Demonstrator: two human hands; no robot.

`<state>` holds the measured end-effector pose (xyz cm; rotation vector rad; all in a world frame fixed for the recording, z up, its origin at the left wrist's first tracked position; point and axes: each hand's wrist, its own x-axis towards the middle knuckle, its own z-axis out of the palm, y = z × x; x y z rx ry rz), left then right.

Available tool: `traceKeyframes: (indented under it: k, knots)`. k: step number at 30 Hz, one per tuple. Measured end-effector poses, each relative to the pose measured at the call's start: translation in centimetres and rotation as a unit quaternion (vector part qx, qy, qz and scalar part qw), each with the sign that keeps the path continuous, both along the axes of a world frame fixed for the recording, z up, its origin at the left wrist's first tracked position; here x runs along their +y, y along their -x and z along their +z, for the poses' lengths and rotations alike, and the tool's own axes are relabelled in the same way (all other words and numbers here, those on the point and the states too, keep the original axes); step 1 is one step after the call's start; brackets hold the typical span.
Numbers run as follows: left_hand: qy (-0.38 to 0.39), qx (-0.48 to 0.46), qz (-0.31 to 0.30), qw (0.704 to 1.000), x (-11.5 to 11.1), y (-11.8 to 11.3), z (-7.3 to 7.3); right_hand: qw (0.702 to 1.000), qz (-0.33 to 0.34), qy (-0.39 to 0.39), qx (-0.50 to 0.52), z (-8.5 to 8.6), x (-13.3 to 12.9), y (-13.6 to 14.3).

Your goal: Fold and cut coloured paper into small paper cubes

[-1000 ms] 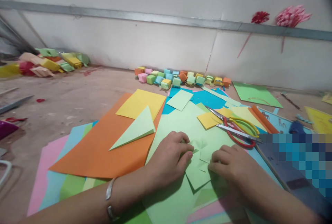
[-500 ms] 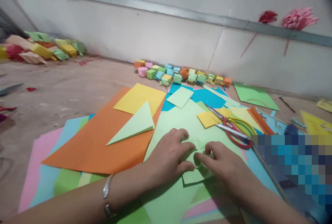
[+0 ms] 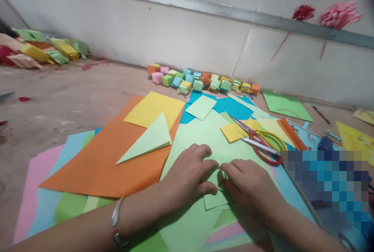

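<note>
A small sheet of light green paper (image 3: pixel 214 202) lies on a larger light green sheet (image 3: pixel 181 228), with part of it raised as a fold between my hands. My left hand (image 3: pixel 191 176) curves over its left side, thumb and forefinger holding it. From the right, my right hand (image 3: pixel 253 184) grips the raised part between thumb and forefinger, the fingertips of both hands nearly meeting. My fingers hide much of the fold. A light green paper triangle (image 3: pixel 149 139) lies left of my left hand, across yellow and orange sheets. Red-and-yellow-handled scissors (image 3: pixel 257 139) lie open beyond my right hand.
Orange paper (image 3: pixel 99 166) and several coloured sheets cover the surface. Small folded paper cubes (image 3: pixel 197 85) line the wall, with more folded pieces (image 3: pixel 58 51) at far left. A green sheet (image 3: pixel 286 106) lies at back right. Paper flowers (image 3: pixel 339 15) hang on a rail.
My right forefinger has moved left and straightened, closing the gap to my left fingertips. The raised paper is now more hidden. The view has shifted slightly.
</note>
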<state>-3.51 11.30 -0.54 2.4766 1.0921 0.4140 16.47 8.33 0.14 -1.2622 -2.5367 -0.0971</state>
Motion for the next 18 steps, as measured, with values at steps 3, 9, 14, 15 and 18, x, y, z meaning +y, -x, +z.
traceKeyframes:
  k: [3, 9, 14, 15, 18]
  knots:
    - [-0.003, 0.004, -0.003, 1.0, 0.0, 0.0, 0.0, 0.999, 0.003, -0.032, 0.002, -0.1, -0.2, 0.3]
    - [-0.003, -0.002, -0.004, 1.0, 0.1, 0.1, -0.2, 0.997, -0.061, 0.005, -0.051, 1.2, 0.2, -2.8]
    - [0.002, -0.007, -0.004, 1.0, 0.2, 0.1, -0.2, 0.99, -0.069, -0.001, -0.126, 0.9, 0.9, -4.1]
    - [0.0, -0.006, -0.005, 1.0, 0.2, 0.1, -0.2, 0.991, -0.063, -0.019, -0.121, 0.9, 0.9, -3.9]
    - [-0.009, -0.006, -0.003, 1.0, 0.1, 0.2, -0.3, 0.993, -0.011, 0.001, -0.113, 1.3, 0.5, -3.4]
